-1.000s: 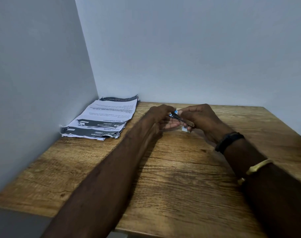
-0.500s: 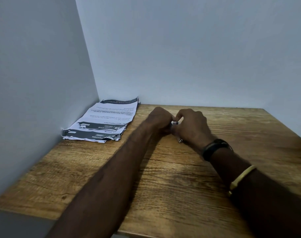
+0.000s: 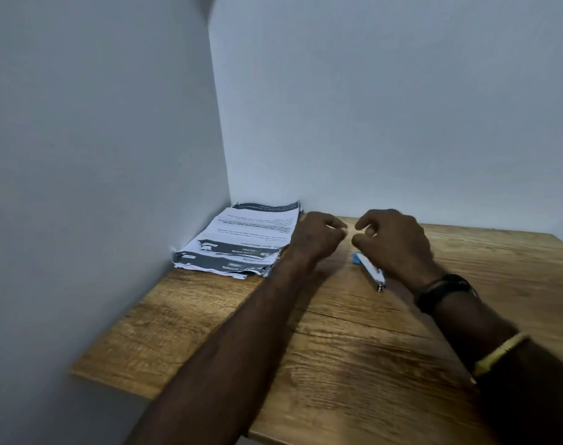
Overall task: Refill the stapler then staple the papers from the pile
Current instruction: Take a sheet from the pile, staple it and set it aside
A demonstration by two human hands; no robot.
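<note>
While the stapler [image 3: 368, 271] lies flat on the table [image 3: 209, 316], both hands hover close above it.
Its long axis runs on a diagonal: the blue end points away to the far left, the metal end toward the person's right wrist. The right hand [image 3: 392, 242] hangs just over it, thumb and forefinger apart, gripping nothing. The left hand [image 3: 315, 236] is beside it with fingers curled in; blur hides whether they pinch anything. The pile of papers [image 3: 241, 239] sits in the far left corner.
</note>
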